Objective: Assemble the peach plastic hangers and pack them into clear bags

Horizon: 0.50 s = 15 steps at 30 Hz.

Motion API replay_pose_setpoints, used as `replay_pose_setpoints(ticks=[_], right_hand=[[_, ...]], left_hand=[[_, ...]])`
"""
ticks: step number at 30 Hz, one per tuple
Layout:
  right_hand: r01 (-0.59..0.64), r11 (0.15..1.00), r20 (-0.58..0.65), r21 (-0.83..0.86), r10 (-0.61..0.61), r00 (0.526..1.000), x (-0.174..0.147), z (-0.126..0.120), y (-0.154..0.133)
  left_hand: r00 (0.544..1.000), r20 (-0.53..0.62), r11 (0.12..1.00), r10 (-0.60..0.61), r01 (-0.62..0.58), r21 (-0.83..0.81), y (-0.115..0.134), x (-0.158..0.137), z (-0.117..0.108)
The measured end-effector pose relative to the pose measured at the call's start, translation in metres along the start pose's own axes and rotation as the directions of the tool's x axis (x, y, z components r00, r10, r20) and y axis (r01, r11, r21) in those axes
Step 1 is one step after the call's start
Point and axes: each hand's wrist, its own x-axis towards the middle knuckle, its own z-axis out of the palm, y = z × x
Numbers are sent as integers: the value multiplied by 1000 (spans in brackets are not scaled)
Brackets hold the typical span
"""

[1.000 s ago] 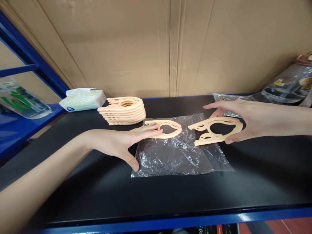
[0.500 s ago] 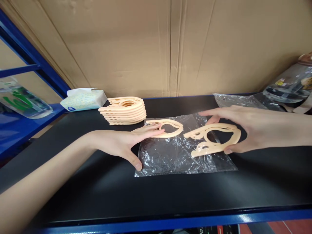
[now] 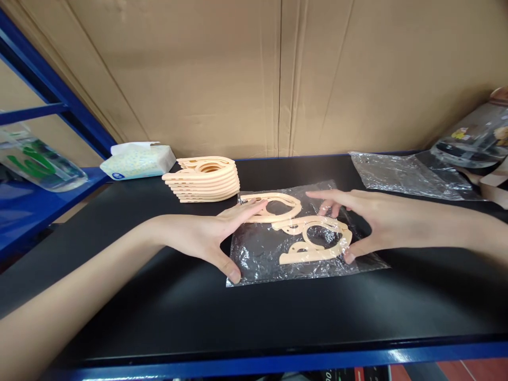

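Observation:
A clear plastic bag [image 3: 257, 259] lies flat on the black tabletop. My left hand [image 3: 214, 233] is spread at its left side, thumb on the near left corner and fingers over a peach folding hanger [image 3: 291, 203]. Whether that hanger is inside the bag or on top, I cannot tell. My right hand [image 3: 361, 219] has its thumb and curled fingers around the right end of a second folding hanger [image 3: 333, 251], which lies over the bag's middle. Its index finger stretches out above the bag. A neat stack of folding hangers [image 3: 202, 185] stands beyond my left hand.
A tissue pack [image 3: 138, 161] sits at the back left. Another clear plastic bag [image 3: 408, 174] lies at the back right, near a transparent jug [image 3: 468, 137]. A blue rack [image 3: 59, 108] with a plastic bottle [image 3: 39, 164] stands left; cardboard [image 3: 222, 79] closes the back.
My right hand has moved left and slightly toward me with the second hanger, which now lies close by the first one. My left hand has hardly moved.

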Motion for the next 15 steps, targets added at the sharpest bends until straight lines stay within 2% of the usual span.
replay_pose_setpoints(ticks=[3,6,11,15], right_hand=[[-5,995,72,98,-2,997,0,-5,6],[-3,989,84,148,-10,996,3,0,0],[-13,986,11,165,12,1000,9,17,-15],[22,970,-7,241,-20,1000,12,21,-14]], left_hand=[[999,-9,999,-41,41,-18,3,1,3],[998,-20,998,-58,58,-12,7,2,5],[999,-42,1000,-8,8,14,4,2,6],[999,-42,1000,-2,3,25,2,2,6]])
